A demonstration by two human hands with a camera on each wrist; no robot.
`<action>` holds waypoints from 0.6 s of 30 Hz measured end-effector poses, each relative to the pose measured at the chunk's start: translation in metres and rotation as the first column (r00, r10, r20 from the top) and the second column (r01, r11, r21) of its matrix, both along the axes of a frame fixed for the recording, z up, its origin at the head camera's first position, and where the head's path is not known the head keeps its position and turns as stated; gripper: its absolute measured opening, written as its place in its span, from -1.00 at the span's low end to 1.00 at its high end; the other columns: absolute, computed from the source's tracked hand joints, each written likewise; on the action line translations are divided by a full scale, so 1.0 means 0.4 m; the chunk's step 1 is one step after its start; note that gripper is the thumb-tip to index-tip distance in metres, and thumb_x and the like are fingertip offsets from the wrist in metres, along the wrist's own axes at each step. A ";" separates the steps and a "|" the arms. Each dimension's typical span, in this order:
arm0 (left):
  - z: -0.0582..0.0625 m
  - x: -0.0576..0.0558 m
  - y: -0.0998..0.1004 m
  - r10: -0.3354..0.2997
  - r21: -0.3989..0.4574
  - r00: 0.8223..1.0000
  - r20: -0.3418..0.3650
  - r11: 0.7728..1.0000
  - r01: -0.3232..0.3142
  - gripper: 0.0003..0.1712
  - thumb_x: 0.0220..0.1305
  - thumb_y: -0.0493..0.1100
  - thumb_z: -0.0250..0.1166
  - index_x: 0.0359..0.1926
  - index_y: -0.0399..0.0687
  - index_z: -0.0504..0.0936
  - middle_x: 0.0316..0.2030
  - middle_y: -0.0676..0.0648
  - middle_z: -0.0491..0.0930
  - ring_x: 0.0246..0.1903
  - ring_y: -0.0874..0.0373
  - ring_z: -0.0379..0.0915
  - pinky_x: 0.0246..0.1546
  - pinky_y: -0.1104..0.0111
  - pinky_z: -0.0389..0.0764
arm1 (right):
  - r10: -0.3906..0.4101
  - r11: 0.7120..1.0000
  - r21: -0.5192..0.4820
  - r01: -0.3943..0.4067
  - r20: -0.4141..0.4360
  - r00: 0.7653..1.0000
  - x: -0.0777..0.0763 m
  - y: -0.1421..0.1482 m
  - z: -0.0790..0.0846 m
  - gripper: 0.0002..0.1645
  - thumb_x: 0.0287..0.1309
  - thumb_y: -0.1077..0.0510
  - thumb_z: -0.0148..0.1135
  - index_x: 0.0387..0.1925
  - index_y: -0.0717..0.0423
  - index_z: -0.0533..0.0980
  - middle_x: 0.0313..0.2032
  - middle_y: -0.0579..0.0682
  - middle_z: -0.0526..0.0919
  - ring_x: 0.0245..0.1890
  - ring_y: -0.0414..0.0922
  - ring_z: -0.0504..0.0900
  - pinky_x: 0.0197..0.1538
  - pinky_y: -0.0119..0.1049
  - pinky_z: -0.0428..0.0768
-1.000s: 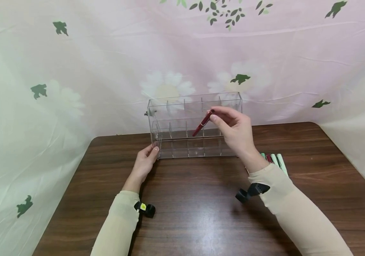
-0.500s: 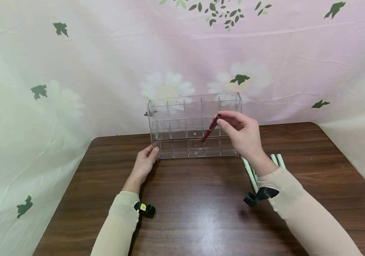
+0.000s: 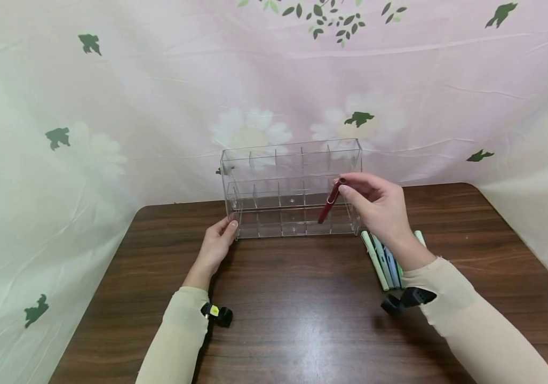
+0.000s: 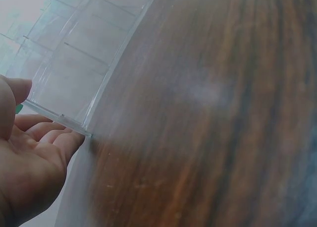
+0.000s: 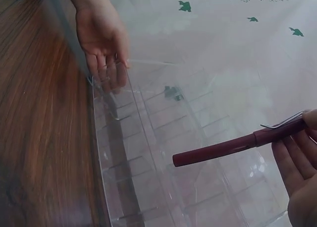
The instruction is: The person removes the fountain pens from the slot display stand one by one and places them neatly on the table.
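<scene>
A clear plastic tiered organizer (image 3: 270, 230) with divided compartments stands at the back of the table. My left hand (image 3: 217, 244) grips its lower left side; in the left wrist view, the thumb and fingers lie on either side of the organizer's edge (image 4: 59, 119). Between thumb and fingertips, my right hand (image 3: 383, 210) pinches a dark red pen (image 3: 330, 204) near its clip end. The pen slants down to the left, in front of the organizer's right part. In the right wrist view, the metal clip on the pen (image 5: 218, 150) is visible, and its free end touches nothing I can make out.
Several pens lie side by side on the wooden table (image 3: 274, 320), right of the organizer. Among them are a light green pen (image 3: 375, 261) and a blue pen (image 3: 391, 266); my right forearm covers part of the row. A patterned cloth (image 3: 168, 106) hangs behind.
My right hand has moved right and somewhat lower with the red pen, which points more steeply downward. More of the pens on the table show. My left hand stays on the organizer.
</scene>
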State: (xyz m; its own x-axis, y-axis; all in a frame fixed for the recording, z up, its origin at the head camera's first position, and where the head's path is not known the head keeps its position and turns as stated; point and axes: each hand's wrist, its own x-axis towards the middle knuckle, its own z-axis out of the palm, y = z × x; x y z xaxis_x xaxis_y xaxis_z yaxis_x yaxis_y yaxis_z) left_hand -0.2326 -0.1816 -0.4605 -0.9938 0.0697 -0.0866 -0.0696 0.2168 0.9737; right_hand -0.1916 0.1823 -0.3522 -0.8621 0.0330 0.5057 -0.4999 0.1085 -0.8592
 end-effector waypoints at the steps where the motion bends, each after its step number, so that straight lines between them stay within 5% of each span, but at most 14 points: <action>1: 0.000 0.000 0.000 0.000 -0.001 1.000 0.001 1.000 0.000 -0.32 0.75 -0.05 0.03 0.65 -0.37 0.19 0.59 -0.38 0.31 0.58 -0.21 0.28 0.55 0.01 0.40 | -0.004 1.000 0.006 0.004 0.003 1.000 0.003 0.004 -0.001 -0.72 0.36 0.37 0.41 0.07 0.41 0.70 -0.19 -0.31 0.88 -0.25 -0.33 0.82 -0.25 -0.54 0.67; 18: 0.003 0.003 0.000 0.003 -0.003 1.000 -0.001 1.000 -0.003 -0.33 0.75 -0.06 0.03 0.64 -0.35 0.21 0.57 -0.37 0.33 0.56 -0.22 0.31 0.55 0.00 0.40 | -0.033 0.999 -0.014 0.033 0.018 0.999 0.042 0.075 -0.013 -0.73 0.34 0.39 0.43 0.04 0.39 0.72 -0.21 -0.23 0.89 -0.21 -0.34 0.82 -0.09 -0.54 0.73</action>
